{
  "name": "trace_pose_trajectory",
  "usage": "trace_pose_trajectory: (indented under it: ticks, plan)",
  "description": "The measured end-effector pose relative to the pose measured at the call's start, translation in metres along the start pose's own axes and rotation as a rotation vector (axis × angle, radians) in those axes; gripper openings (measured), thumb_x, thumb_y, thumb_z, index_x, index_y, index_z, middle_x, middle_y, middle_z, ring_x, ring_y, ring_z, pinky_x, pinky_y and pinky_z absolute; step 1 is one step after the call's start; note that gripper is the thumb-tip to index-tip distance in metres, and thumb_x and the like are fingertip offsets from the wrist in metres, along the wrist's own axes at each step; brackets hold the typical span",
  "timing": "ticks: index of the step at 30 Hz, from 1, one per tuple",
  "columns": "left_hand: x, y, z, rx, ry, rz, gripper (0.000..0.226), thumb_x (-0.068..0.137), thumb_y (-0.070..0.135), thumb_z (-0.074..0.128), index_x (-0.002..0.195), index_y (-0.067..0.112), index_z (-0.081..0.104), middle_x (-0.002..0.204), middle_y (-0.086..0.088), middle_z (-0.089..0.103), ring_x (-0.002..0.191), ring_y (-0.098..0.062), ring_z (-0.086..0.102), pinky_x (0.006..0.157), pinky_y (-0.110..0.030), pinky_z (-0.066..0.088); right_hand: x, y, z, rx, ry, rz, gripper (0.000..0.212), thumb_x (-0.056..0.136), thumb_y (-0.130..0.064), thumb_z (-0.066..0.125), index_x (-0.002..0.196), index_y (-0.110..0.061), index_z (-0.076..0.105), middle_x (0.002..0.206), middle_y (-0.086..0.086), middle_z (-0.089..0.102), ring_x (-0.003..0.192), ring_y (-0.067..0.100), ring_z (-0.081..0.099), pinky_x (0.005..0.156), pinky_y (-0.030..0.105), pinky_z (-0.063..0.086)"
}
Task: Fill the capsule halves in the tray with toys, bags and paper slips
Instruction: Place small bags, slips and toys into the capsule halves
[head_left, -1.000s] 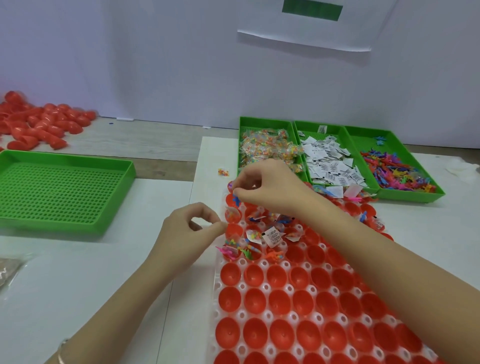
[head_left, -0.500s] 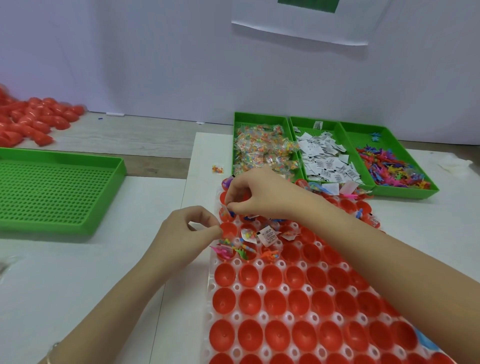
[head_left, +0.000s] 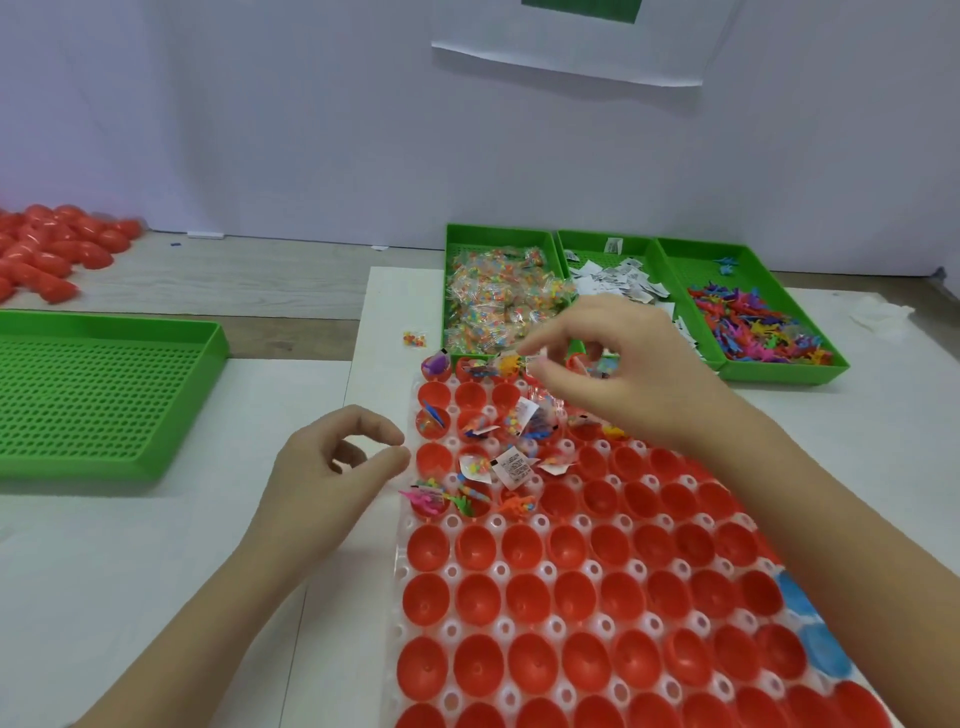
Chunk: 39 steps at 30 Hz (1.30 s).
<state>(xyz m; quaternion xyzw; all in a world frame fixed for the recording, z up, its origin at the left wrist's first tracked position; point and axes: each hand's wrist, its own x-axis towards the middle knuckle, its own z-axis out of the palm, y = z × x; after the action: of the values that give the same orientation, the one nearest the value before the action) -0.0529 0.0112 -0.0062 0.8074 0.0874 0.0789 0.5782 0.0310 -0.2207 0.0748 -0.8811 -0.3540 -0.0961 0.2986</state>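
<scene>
Three green bins (head_left: 498, 232) of bags (head_left: 493, 296), paper slips (head_left: 618, 273) and toys (head_left: 753, 327) are noted beyond the clear tray (head_left: 451, 571) of red capsule halves (head_left: 524, 603), of which only the far-left cups are filled; a perforated green tray (head_left: 104, 384) and loose red shells (head_left: 52, 249) lie left. The right hand (head_left: 623, 379) is held over the tray's far rows, hiding several cups, thumb and forefinger drawn close, though a grip cannot be told through blur. The left hand (head_left: 332, 467) is rested on the white counter (head_left: 156, 571) just left of the tray, fingers (head_left: 366, 422) loosely curled, apart, holding nothing.
</scene>
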Motion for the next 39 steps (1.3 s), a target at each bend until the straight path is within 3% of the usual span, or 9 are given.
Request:
trace_pose_trajectory:
  ticks: [4, 7, 9, 12, 25, 28, 32, 35, 39]
  plan:
    - [-0.011, 0.019, 0.006, 0.25, -0.063, 0.3, 0.016, 0.066, 0.047, 0.063, 0.079, 0.04, 0.069, 0.092, 0.017, 0.062, 0.082, -0.007, 0.056, 0.07, -0.007, 0.037, -0.033, 0.001, 0.001, -0.024, -0.131, 0.053, 0.009, 0.083, -0.024, 0.074, 0.091, -0.025, 0.076, 0.08, -0.006, 0.062, 0.08, 0.004, 0.051, 0.076, 0.016, 0.037]
    - [-0.01, 0.03, 0.014, 0.453, -0.16, 0.439, 0.02, 0.076, 0.043, 0.064, 0.088, 0.032, 0.075, 0.092, 0.013, 0.062, 0.089, -0.009, 0.06, 0.082, -0.03, 0.047, -0.041, -0.001, 0.012, -0.113, -0.218, 0.089, 0.015, 0.082, -0.037, 0.072, 0.094, -0.029, 0.075, 0.084, -0.008, 0.057, 0.085, 0.012, 0.052, 0.084, 0.034, 0.04]
    - [-0.007, 0.037, 0.019, 0.559, -0.172, 0.433, 0.02, 0.078, 0.041, 0.063, 0.09, 0.03, 0.076, 0.091, 0.01, 0.062, 0.089, -0.015, 0.059, 0.081, -0.041, 0.047, -0.04, -0.003, 0.017, -0.184, -0.246, 0.113, 0.023, 0.082, -0.05, 0.067, 0.097, -0.035, 0.073, 0.088, -0.013, 0.053, 0.091, 0.012, 0.05, 0.088, 0.037, 0.036]
    - [-0.001, 0.045, 0.023, 0.643, -0.171, 0.349, 0.03, 0.08, 0.047, 0.052, 0.092, 0.033, 0.076, 0.092, 0.011, 0.061, 0.091, -0.015, 0.055, 0.083, -0.038, 0.043, -0.037, -0.005, 0.026, -0.313, -0.274, 0.109, 0.031, 0.082, -0.058, 0.059, 0.103, -0.038, 0.069, 0.094, -0.011, 0.052, 0.095, 0.01, 0.045, 0.086, 0.031, 0.03]
    - [0.002, 0.034, 0.022, 0.524, -0.122, 0.289, 0.019, 0.089, 0.018, 0.063, 0.087, 0.032, 0.075, 0.091, 0.014, 0.059, 0.088, -0.004, 0.049, 0.078, -0.029, 0.038, -0.028, -0.005, 0.045, -0.318, -0.296, 0.116, 0.018, 0.087, -0.047, 0.058, 0.093, -0.035, 0.069, 0.089, -0.012, 0.043, 0.094, 0.01, 0.04, 0.077, 0.031, 0.016]
    - [0.0, 0.035, 0.019, 0.5, -0.101, 0.326, 0.017, 0.087, 0.019, 0.066, 0.086, 0.034, 0.074, 0.09, 0.016, 0.059, 0.09, 0.001, 0.049, 0.077, -0.025, 0.037, -0.027, -0.003, 0.038, -0.165, -0.235, 0.154, 0.01, 0.086, -0.044, 0.061, 0.078, -0.037, 0.062, 0.085, -0.013, 0.05, 0.091, 0.009, 0.045, 0.08, 0.031, 0.02]
    - [0.001, 0.036, 0.016, 0.547, -0.111, 0.365, 0.007, 0.082, 0.033, 0.071, 0.088, 0.036, 0.073, 0.09, 0.018, 0.058, 0.088, 0.006, 0.047, 0.077, -0.027, 0.034, -0.028, 0.004, 0.014, 0.232, -0.106, 0.295, 0.009, 0.085, -0.024, 0.07, 0.076, -0.025, 0.069, 0.079, -0.009, 0.067, 0.07, 0.009, 0.056, 0.074, 0.032, 0.047]
    - [0.004, 0.042, 0.016, 0.621, -0.12, 0.334, 0.015, 0.08, 0.052, 0.066, 0.082, 0.039, 0.072, 0.089, 0.014, 0.061, 0.082, -0.002, 0.048, 0.078, -0.032, 0.037, -0.036, 0.008, 0.0, 0.352, -0.046, 0.298, 0.007, 0.085, -0.016, 0.07, 0.08, -0.013, 0.073, 0.069, -0.01, 0.068, 0.055, 0.0, 0.05, 0.056, 0.014, 0.039]
    - [0.014, 0.05, 0.024, 0.904, -0.154, 0.199, 0.048, 0.072, 0.078, 0.046, 0.066, 0.034, 0.065, 0.076, 0.015, 0.062, 0.081, -0.008, 0.054, 0.083, -0.032, 0.034, -0.054, 0.01, -0.006, 0.378, -0.019, 0.294, 0.017, 0.084, -0.011, 0.072, 0.077, -0.027, 0.072, 0.063, -0.019, 0.065, 0.054, -0.004, 0.051, 0.055, 0.006, 0.035]
